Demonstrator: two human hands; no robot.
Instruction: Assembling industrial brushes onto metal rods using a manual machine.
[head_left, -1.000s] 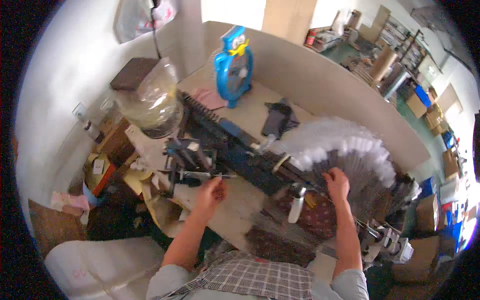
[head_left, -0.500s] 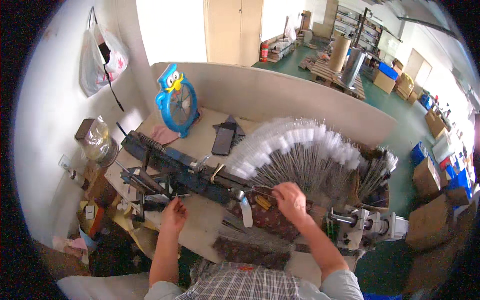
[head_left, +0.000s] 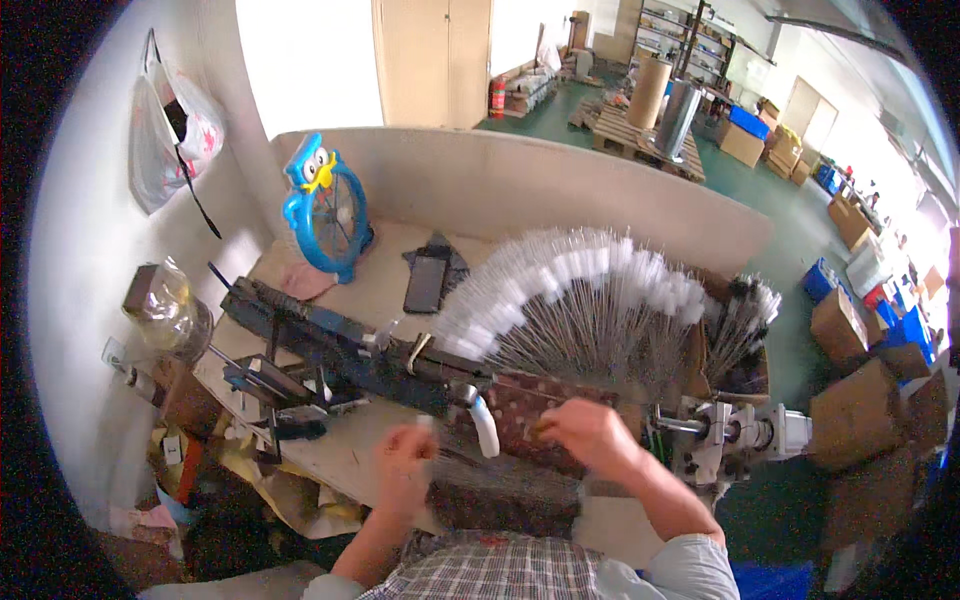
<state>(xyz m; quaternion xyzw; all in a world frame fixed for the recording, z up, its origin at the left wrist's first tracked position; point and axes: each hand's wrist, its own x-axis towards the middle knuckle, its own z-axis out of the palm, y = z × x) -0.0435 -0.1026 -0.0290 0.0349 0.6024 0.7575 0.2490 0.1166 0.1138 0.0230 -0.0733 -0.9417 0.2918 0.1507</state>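
My right hand (head_left: 592,432) is closed over a dark red patterned cloth (head_left: 530,400), its fingertips on a small yellow tool (head_left: 544,428) mostly hidden by them. Motion blurs my left hand (head_left: 404,460), its fingers curled together above the near table edge; a small pale bit shows at the fingertips, too unclear to name. Between the hands, a lever with a white handle (head_left: 486,428) hangs from a long dark metal bench machine (head_left: 350,345). Thin straight wires (head_left: 490,465) lie in front of it. Beyond my right hand fans a large bunch of wire brushes (head_left: 590,290) with white bristles.
A blue duck-shaped fan (head_left: 330,215) and a dark phone (head_left: 427,285) are at the back of the table, before a low partition (head_left: 520,185). A metal shaft unit (head_left: 740,435) sits at the right end. Cardboard boxes (head_left: 855,420) stand on the floor beyond.
My left hand has moved right, away from the machine's left clamp. My right hand has come down from the wire by the brushes onto the yellow tool. The view has shifted slightly.
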